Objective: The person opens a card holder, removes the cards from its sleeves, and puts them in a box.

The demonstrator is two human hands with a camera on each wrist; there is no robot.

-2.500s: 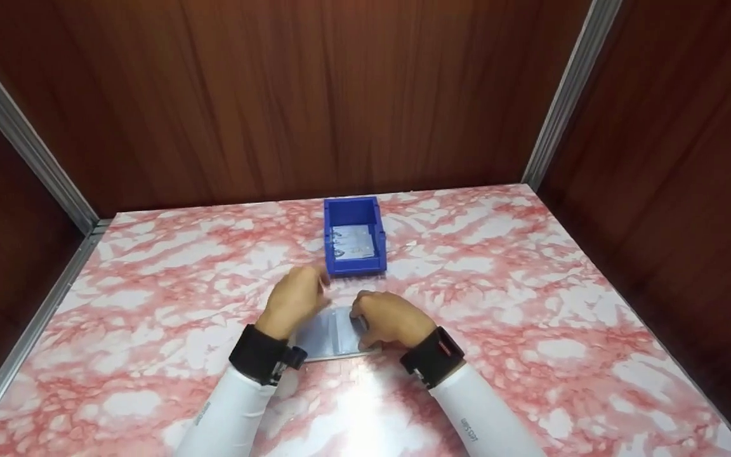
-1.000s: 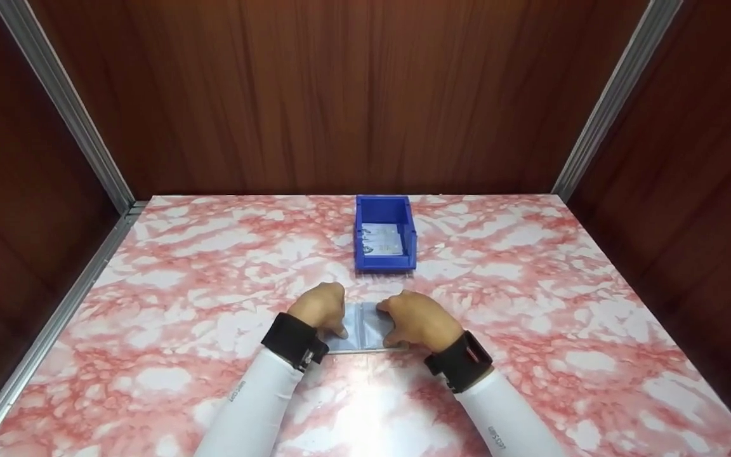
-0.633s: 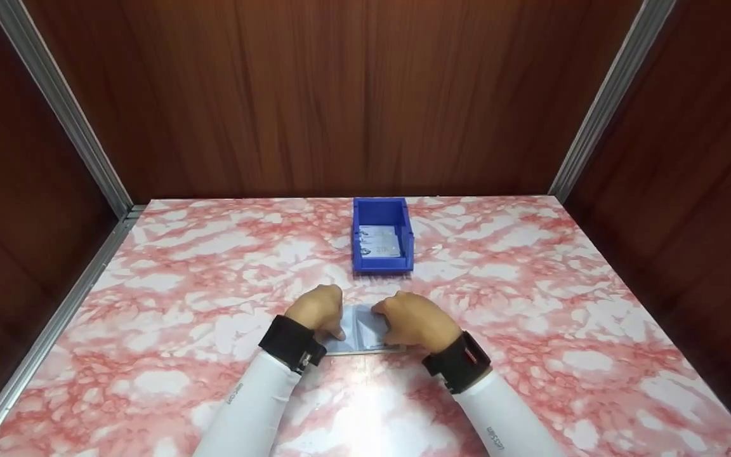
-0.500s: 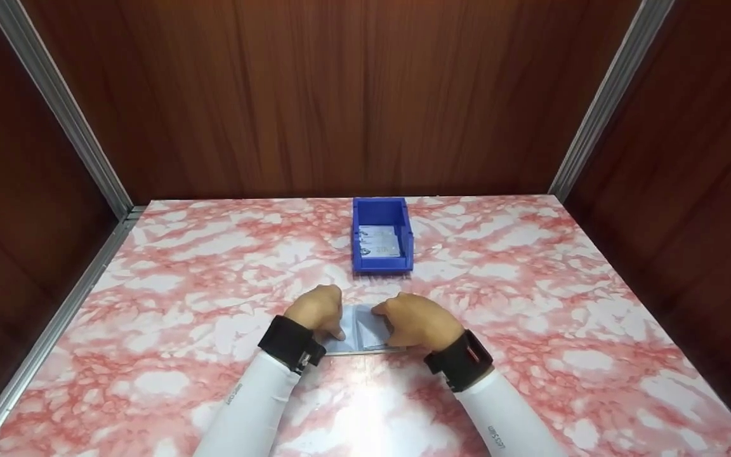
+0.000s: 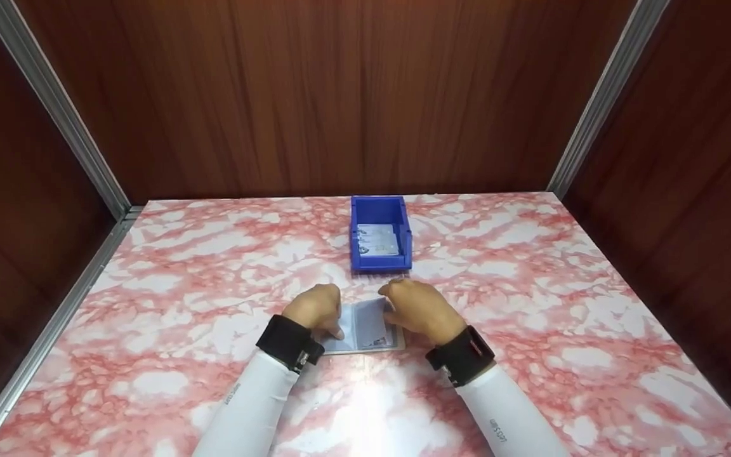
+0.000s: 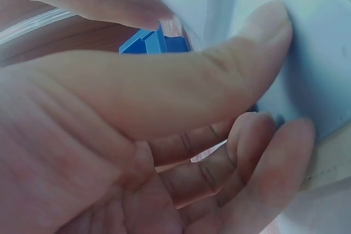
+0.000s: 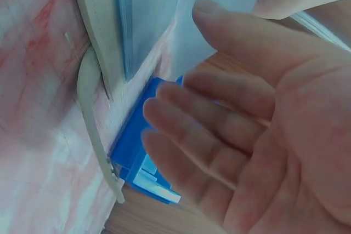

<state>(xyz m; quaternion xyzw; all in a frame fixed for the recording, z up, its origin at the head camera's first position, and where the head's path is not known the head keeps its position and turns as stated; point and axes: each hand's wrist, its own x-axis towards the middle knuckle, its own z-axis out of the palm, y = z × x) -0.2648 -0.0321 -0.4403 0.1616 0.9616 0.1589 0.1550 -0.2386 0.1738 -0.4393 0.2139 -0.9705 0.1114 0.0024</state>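
Observation:
A card holder with clear plastic sleeves (image 5: 370, 322) lies spread on the table below both hands. Its beige cover (image 7: 97, 26) and a strap (image 7: 88, 105) show in the right wrist view. My left hand (image 5: 315, 309) grips the left side, thumb (image 6: 269, 26) across a sleeve and fingers curled by the cover's edge. One sleeve is raised from the right half, a small printed patch near its lower corner. My right hand (image 5: 421, 309) is at that sleeve's edge, its thumb (image 7: 211, 15) overlapping the sleeve in the wrist view, fingers loosely bent and apart from the thumb.
Beyond the hands stands a blue open-front bin (image 5: 379, 263) with printed cards (image 5: 377, 240) in it. The red-and-white marbled table (image 5: 169, 317) is enclosed by dark wood panels (image 5: 340, 95) and metal posts (image 5: 54, 101).
First the left hand came down onto the left side of the card holder. Lately the right hand has moved up slightly and a sleeve has lifted off the right half; the left hand stays.

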